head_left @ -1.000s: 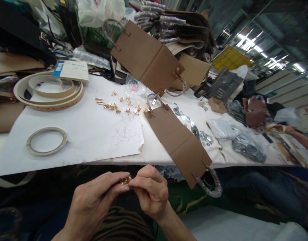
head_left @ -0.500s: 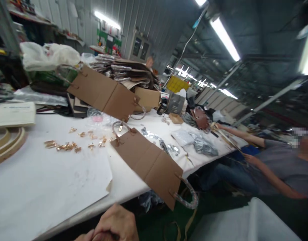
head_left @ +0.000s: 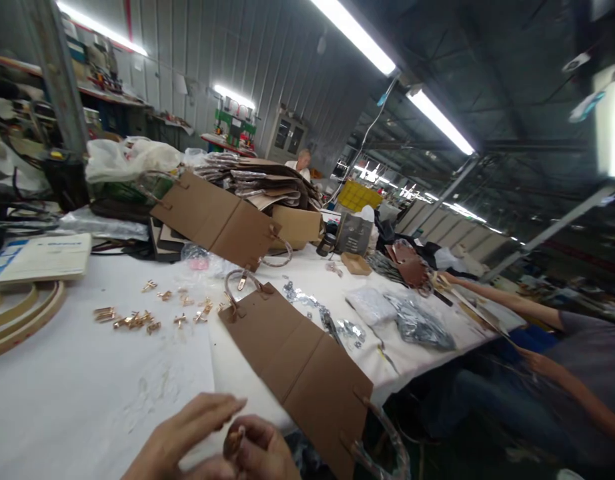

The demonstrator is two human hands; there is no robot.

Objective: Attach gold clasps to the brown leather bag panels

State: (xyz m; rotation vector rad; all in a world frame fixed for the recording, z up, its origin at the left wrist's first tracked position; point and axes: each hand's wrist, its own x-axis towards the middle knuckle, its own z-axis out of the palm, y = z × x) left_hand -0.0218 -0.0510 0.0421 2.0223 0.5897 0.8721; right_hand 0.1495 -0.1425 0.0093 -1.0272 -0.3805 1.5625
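At the bottom edge, my right hand (head_left: 267, 453) has its fingers closed on a small gold metal fitting (head_left: 233, 441), of which only part shows. My left hand (head_left: 180, 433) is beside it, fingers stretched out and apart above the fitting; its lower part is cut off by the frame. A brown bag panel (head_left: 297, 373) with wrapped loop handles lies just beyond my right hand, hanging over the table's near edge. Loose gold metal fittings (head_left: 137, 320) are scattered on white paper to the left. Farther back, a second brown bag panel (head_left: 217, 220) leans against a pile.
On the white table (head_left: 267, 400) are silvery small parts (head_left: 307, 300), plastic-wrapped packets (head_left: 417, 323) and an open cardboard box (head_left: 295, 227). A booklet (head_left: 42, 257) and curved strips (head_left: 32, 320) are at left. A co-worker (head_left: 577, 373) handles a strip at right.
My hands were clasped together low in the frame; now they have risen, and the left has opened away from the right. The whole view has shifted, so the table things sit lower.
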